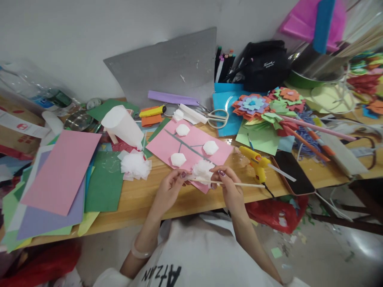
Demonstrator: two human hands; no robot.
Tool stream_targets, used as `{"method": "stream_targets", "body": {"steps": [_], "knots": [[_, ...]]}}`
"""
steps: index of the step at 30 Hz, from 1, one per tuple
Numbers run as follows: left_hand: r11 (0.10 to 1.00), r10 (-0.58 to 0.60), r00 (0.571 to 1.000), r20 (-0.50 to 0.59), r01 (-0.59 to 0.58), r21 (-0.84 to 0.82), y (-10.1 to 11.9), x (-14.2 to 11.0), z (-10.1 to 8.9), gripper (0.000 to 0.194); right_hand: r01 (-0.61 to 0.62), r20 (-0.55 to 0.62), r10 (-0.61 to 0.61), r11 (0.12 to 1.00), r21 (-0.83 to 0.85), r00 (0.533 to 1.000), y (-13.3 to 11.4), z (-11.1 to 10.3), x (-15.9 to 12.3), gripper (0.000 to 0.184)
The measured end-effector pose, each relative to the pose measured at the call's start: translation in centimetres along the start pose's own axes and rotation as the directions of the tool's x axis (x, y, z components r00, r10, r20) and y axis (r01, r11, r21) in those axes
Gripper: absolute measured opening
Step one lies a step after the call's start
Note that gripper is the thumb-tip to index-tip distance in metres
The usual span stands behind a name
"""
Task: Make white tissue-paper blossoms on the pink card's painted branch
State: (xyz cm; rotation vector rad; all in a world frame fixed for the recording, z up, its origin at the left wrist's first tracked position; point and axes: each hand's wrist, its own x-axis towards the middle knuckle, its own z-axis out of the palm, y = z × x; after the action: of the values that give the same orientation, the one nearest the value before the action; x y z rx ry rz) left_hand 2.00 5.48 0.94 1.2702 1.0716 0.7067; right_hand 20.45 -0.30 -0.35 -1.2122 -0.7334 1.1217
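My left hand [171, 189] pinches the left end of a thin wooden stick [249, 185], thumb against fingers. My right hand [230, 187] is closed round the same stick further right, and its other end sticks out past that hand. A fluffy white paper flower [202, 170] is between my hands, just behind the stick; whether it is fixed to the stick I cannot tell. Beneath lies a pink sheet [194, 133] with a dark branching line and several white paper shapes [210, 148]. A second ruffled white paper bunch [136, 164] lies to the left.
Left lies a stack of coloured paper [61, 173]. A yellow glue gun [254, 159] and a phone [295, 171] lie right. Scissors [218, 118], a yellow cutter [152, 111] and a rolled white paper cone [122, 124] are behind. Paper flowers [253, 104] stand back right.
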Motion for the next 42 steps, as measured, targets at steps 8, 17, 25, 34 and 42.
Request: {"method": "stream_targets", "body": {"steps": [8, 17, 25, 34, 42], "knots": [[0.996, -0.034, 0.998, 0.051, 0.038, -0.079, -1.0, -0.2, -0.2, 0.026, -0.002, -0.059, 0.004, 1.000, 0.024, 0.998, 0.2, -0.2, -0.1, 0.023], [0.993, -0.021, 0.999, 0.044, 0.026, -0.119, -0.4, -0.4, -0.2, 0.042, -0.020, -0.121, 0.029, 0.997, 0.074, 0.992, 0.5, -0.9, 0.3, 0.020], [0.998, -0.028, 0.996, 0.081, 0.033, -0.062, -0.8, -0.2, 0.3, 0.028, -0.039, -0.090, 0.047, 0.995, 0.087, 0.995, 0.4, -0.4, -0.2, 0.021], [0.996, -0.025, 0.984, 0.177, 0.039, -0.076, -0.5, -0.7, 0.1, 0.028, -0.020, -0.080, 0.024, 0.998, 0.058, 0.997, 1.0, -0.3, -0.4, 0.020], [0.996, -0.051, 0.993, 0.105, 0.058, -0.069, -0.4, -0.6, 0.0, 0.034, -0.004, -0.074, 0.006, 0.999, 0.035, 0.997, 0.7, -0.3, -0.7, 0.019]]}}
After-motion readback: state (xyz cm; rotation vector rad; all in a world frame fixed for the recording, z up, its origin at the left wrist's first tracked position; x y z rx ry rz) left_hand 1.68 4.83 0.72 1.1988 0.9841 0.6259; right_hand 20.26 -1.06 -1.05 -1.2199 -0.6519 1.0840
